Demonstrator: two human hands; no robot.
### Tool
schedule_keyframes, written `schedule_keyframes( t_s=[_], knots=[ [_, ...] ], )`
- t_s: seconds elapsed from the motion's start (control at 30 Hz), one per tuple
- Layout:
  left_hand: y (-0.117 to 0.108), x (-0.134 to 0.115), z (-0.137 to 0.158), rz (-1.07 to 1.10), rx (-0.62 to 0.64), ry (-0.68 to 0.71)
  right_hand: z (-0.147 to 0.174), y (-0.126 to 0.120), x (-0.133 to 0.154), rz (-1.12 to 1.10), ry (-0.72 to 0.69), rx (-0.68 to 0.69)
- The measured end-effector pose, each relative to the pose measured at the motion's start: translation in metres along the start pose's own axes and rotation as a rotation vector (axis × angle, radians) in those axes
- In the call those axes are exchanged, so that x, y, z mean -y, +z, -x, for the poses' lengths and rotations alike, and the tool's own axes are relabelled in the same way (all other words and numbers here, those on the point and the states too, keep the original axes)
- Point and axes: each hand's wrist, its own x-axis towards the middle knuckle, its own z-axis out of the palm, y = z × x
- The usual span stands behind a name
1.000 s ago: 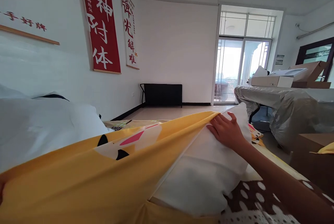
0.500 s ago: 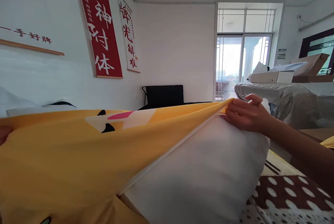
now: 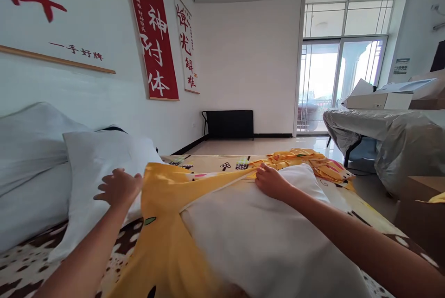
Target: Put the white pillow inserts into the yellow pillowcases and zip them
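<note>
A yellow printed pillowcase [image 3: 167,237] lies partly over a white pillow [image 3: 236,224], whose right part sticks out of the case's opening. My right hand [image 3: 273,182] is closed on the far edge of the pillowcase opening, pulling it taut beside the pillow. My left hand [image 3: 120,187] is off the cloth, fingers spread, just left of the pillowcase's far left corner. Behind that hand another white pillow [image 3: 104,149] leans on the bed. The pillow's left part is hidden inside the case.
A patterned bed cover [image 3: 208,161] lies underneath. Crumpled yellow cloth [image 3: 309,161] is at the far side. More white bedding [image 3: 31,149] is piled left. A plastic-covered table [image 3: 378,126] with open boxes [image 3: 371,101] stands right, and a black folded panel [image 3: 230,124] by the wall.
My left hand has let go of the pillowcase and opened. The raised cloth has dropped lower onto the bed, and my right hand has come down with its edge. The view has shifted.
</note>
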Motion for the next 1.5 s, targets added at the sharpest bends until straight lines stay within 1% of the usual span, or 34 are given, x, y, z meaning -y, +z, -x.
schedule_keyframes(
  t_s=[0.03,0.07,0.1,0.17,0.2,0.23,0.27,0.33,0.4,0.47,0.53,0.67,0.73,0.8,0.9,0.97,1.03,1.1,1.17,1.27,1.33,1.4,1.47,1.5],
  knots=[
    [-0.002,-0.012,0.016,0.03,0.029,0.066,-0.001,0.003,0.001,-0.004,0.006,0.014],
    [-0.004,-0.027,0.034,0.072,0.072,0.173,-0.003,0.005,0.002,-0.012,0.008,0.028],
    [-0.006,-0.043,0.054,0.123,0.145,0.336,-0.004,0.007,0.002,-0.033,0.018,0.043],
    [-0.004,-0.078,0.096,0.205,0.32,0.67,-0.007,0.01,0.003,-0.1,0.057,0.073],
    [-0.001,-0.095,0.116,0.242,0.424,0.839,-0.008,0.012,0.004,-0.134,0.089,0.084],
    [0.004,-0.111,0.134,0.275,0.562,1.008,-0.01,0.013,0.006,-0.162,0.126,0.09],
    [0.01,-0.124,0.149,0.276,0.637,1.059,-0.011,0.015,0.008,-0.181,0.167,0.093],
    [0.026,-0.141,0.17,0.247,0.742,1.03,-0.014,0.019,0.014,-0.194,0.26,0.105],
    [0.042,-0.147,0.183,0.228,0.778,0.957,-0.018,0.024,0.018,-0.217,0.364,0.13],
    [0.055,-0.144,0.192,0.231,0.787,0.954,-0.024,0.029,0.019,-0.257,0.447,0.154],
    [0.063,-0.139,0.198,0.234,0.782,0.976,-0.033,0.03,0.02,-0.308,0.492,0.147],
    [0.077,-0.137,0.193,0.27,0.798,0.934,-0.06,0.025,0.029,-0.403,0.54,0.051],
    [0.089,-0.14,0.184,0.282,0.833,0.897,-0.071,0.025,0.04,-0.467,0.544,0.036],
    [0.103,-0.143,0.176,0.28,0.852,0.865,-0.074,0.031,0.054,-0.537,0.522,0.067],
    [0.122,-0.147,0.171,0.273,0.834,0.832,-0.06,0.049,0.071,-0.616,0.441,0.123],
    [0.129,-0.148,0.172,0.268,0.84,0.851,-0.045,0.061,0.075,-0.644,0.366,0.138],
    [0.13,-0.149,0.175,0.267,0.847,0.891,-0.03,0.07,0.075,-0.652,0.321,0.142],
    [0.124,-0.148,0.178,0.273,0.83,0.924,-0.021,0.072,0.072,-0.645,0.316,0.137],
    [0.112,-0.146,0.181,0.274,0.792,0.946,-0.015,0.07,0.069,-0.638,0.319,0.123],
    [0.086,-0.137,0.179,0.243,0.743,0.966,-0.009,0.062,0.067,-0.62,0.297,0.086],
    [0.07,-0.129,0.17,0.209,0.69,0.961,-0.005,0.057,0.068,-0.604,0.274,0.038],
    [0.061,-0.12,0.156,0.122,0.597,0.933,-0.002,0.054,0.07,-0.612,0.238,-0.019],
    [0.062,-0.11,0.141,0.012,0.529,0.879,-0.001,0.052,0.072,-0.653,0.202,-0.059],
    [0.066,-0.105,0.134,-0.033,0.523,0.85,-0.002,0.051,0.072,-0.674,0.187,-0.063]
  ],
)
